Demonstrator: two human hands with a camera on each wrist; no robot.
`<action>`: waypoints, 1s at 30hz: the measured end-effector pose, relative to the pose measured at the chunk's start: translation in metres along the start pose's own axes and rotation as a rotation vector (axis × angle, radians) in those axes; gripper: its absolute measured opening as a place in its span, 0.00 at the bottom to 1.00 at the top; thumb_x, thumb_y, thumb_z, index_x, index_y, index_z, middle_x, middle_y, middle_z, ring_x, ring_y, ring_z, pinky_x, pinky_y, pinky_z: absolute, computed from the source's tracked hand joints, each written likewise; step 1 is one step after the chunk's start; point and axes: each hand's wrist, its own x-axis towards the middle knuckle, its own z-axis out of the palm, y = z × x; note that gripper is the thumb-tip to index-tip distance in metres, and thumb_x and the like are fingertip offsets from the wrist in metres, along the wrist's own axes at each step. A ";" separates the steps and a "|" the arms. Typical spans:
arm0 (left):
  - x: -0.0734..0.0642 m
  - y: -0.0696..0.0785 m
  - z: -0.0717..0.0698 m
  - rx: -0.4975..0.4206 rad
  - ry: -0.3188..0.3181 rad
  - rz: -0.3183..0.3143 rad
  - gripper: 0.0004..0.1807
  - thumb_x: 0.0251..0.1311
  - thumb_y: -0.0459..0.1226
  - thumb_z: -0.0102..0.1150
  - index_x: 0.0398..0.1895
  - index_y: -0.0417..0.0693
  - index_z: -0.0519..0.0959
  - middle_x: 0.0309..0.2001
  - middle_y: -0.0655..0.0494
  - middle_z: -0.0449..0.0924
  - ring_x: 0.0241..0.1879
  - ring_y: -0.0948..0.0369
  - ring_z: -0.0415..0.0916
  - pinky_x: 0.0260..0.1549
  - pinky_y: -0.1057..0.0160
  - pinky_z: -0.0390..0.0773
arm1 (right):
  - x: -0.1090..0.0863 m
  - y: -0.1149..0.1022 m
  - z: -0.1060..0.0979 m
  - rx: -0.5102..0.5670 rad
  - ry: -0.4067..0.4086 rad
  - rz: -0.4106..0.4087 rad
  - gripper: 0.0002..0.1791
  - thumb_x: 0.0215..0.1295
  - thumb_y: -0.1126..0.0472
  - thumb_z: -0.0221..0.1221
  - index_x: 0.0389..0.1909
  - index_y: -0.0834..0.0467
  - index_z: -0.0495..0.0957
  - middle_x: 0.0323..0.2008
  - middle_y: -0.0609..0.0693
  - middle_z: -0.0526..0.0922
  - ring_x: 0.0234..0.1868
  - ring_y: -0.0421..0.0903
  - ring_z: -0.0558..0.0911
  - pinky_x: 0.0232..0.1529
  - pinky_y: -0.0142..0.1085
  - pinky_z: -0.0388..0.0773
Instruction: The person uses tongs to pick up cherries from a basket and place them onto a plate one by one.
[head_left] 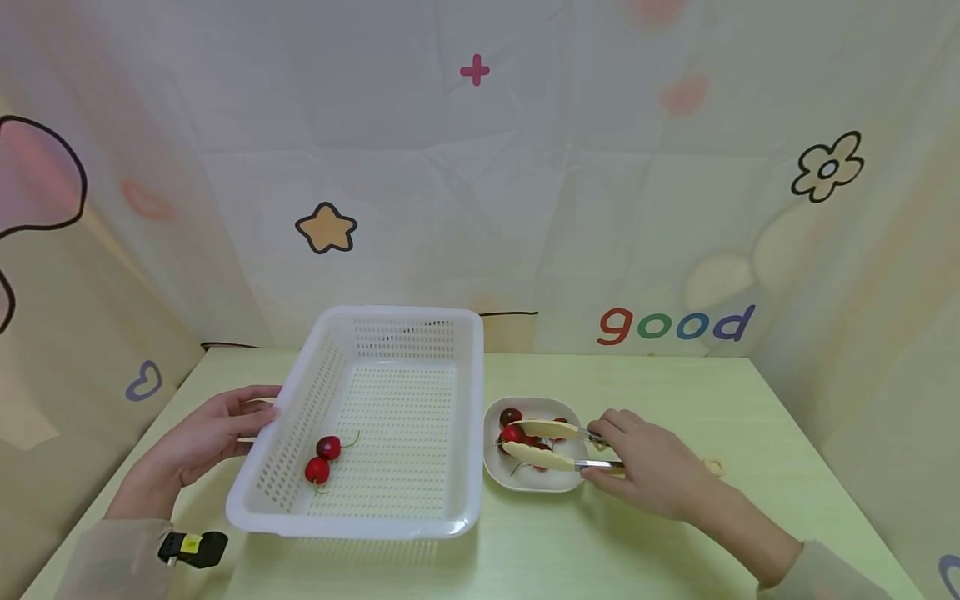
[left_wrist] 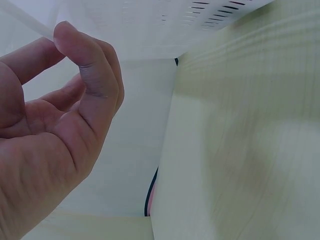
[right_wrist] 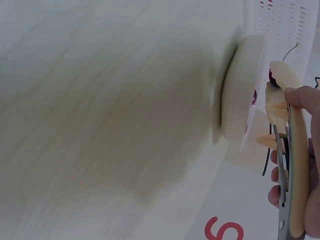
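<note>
My left hand (head_left: 228, 429) grips the left rim of a white plastic basket (head_left: 480, 433); in the left wrist view the left hand (left_wrist: 75, 115) has curled fingers at that rim. Two red cherries (head_left: 317, 470) with stems lie inside, toward the basket's left. My right hand (head_left: 648, 462) holds a pair of tongs (head_left: 536, 455) with cream tips and metal arms. The tips reach over a small white dish (head_left: 555, 481) of several cherries, with one red cherry (head_left: 513, 434) at the tips. In the right wrist view the tongs (right_wrist: 298, 170) have a dark cherry (right_wrist: 272, 77) at their tips.
The basket and dish stand side by side on a pale wood-grain table (head_left: 360, 575). A printed curtain (head_left: 480, 233) hangs behind and at both sides. A black device with a yellow label (head_left: 192, 546) is at the left wrist.
</note>
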 end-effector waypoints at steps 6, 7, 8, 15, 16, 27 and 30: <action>0.000 0.000 0.001 0.000 -0.003 -0.002 0.36 0.78 0.38 0.52 0.77 0.27 0.50 0.58 0.46 0.78 0.49 0.54 0.84 0.47 0.51 0.84 | -0.006 0.003 0.006 -0.011 -0.036 -0.001 0.27 0.66 0.41 0.66 0.52 0.58 0.80 0.43 0.44 0.77 0.43 0.42 0.77 0.42 0.42 0.82; 0.000 0.000 0.001 -0.001 -0.002 -0.004 0.36 0.78 0.38 0.52 0.77 0.27 0.50 0.57 0.46 0.78 0.49 0.54 0.84 0.47 0.51 0.84 | -0.006 0.004 0.007 -0.013 -0.036 0.000 0.27 0.66 0.41 0.66 0.52 0.58 0.80 0.43 0.43 0.77 0.43 0.42 0.77 0.42 0.41 0.82; -0.001 0.001 0.001 -0.002 -0.001 -0.007 0.35 0.78 0.38 0.52 0.77 0.28 0.50 0.57 0.47 0.79 0.49 0.54 0.84 0.47 0.51 0.84 | -0.007 0.004 0.008 -0.016 -0.037 0.000 0.27 0.66 0.41 0.66 0.52 0.58 0.80 0.44 0.43 0.77 0.43 0.41 0.76 0.42 0.41 0.82; -0.002 0.002 0.001 -0.006 -0.009 0.005 0.35 0.78 0.37 0.52 0.77 0.27 0.50 0.57 0.47 0.79 0.49 0.53 0.84 0.47 0.51 0.84 | -0.008 0.006 0.012 -0.017 -0.015 -0.015 0.28 0.63 0.40 0.68 0.52 0.58 0.80 0.43 0.42 0.77 0.44 0.41 0.76 0.42 0.40 0.82; -0.002 0.002 0.002 -0.007 -0.006 0.002 0.35 0.78 0.37 0.52 0.77 0.27 0.51 0.57 0.47 0.79 0.49 0.53 0.84 0.46 0.51 0.84 | -0.008 0.006 0.012 -0.016 -0.015 -0.015 0.28 0.62 0.40 0.68 0.52 0.58 0.80 0.43 0.42 0.77 0.44 0.41 0.76 0.42 0.40 0.82; -0.002 0.003 0.003 -0.002 0.003 0.001 0.35 0.78 0.37 0.52 0.77 0.27 0.51 0.57 0.46 0.79 0.48 0.53 0.84 0.46 0.51 0.84 | -0.004 0.008 0.008 -0.013 0.032 -0.008 0.29 0.60 0.41 0.69 0.52 0.59 0.80 0.43 0.43 0.77 0.43 0.41 0.77 0.42 0.41 0.82; -0.002 0.003 0.003 -0.002 0.004 -0.001 0.35 0.78 0.37 0.53 0.77 0.27 0.51 0.57 0.45 0.79 0.48 0.53 0.84 0.46 0.50 0.84 | -0.001 0.010 0.004 -0.016 0.060 -0.001 0.29 0.59 0.42 0.70 0.52 0.58 0.80 0.42 0.43 0.77 0.43 0.41 0.77 0.41 0.41 0.82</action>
